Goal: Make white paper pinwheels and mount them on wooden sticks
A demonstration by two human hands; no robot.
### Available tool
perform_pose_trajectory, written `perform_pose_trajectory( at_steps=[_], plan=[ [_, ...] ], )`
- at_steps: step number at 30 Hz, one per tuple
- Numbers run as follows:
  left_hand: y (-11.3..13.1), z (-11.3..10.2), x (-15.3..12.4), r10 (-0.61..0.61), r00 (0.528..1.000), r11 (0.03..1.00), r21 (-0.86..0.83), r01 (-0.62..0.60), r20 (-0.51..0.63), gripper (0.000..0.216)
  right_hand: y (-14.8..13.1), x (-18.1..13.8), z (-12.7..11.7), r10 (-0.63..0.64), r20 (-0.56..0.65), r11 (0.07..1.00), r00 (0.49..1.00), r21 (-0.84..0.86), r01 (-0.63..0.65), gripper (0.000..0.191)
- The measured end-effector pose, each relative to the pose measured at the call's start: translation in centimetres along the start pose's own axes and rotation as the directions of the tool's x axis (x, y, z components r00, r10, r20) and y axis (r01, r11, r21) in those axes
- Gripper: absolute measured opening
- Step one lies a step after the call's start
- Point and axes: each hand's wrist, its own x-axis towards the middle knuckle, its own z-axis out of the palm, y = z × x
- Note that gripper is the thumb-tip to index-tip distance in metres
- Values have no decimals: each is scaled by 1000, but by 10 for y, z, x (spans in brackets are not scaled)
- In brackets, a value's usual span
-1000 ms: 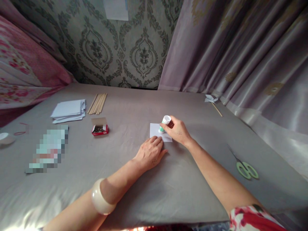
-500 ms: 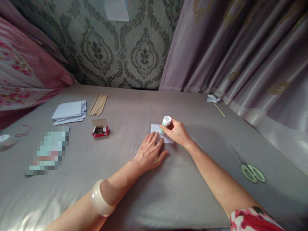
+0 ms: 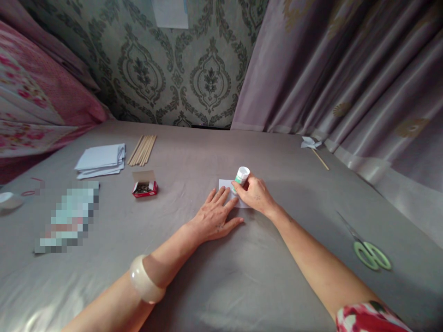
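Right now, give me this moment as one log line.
left hand: flat on white paper | right hand: glue stick tip on paper | nearby: scissors, red box

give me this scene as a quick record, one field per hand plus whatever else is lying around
surface: grey cloth
left hand: flat, fingers spread, fingertips on the paper
right hand: grips the glue stick, tilted, lower end at the paper
far left: paper stack, sticks, open red box
right: scissors lying apart from both hands; pinwheel near the curtain
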Motion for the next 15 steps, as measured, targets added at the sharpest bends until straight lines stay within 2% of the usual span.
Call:
perform_pose_trajectory(
  at_steps=[5,15],
  plan=[
    [0,-2,0,10,1000,1000,2,-10,16,65,1,-2,2,-12,-13,999,1000,30,13,22],
    [-3,0,1,19,1000,1000,6,-19,6,65,2,0,-2,-101,92,994,991,54,96,22]
  ],
)
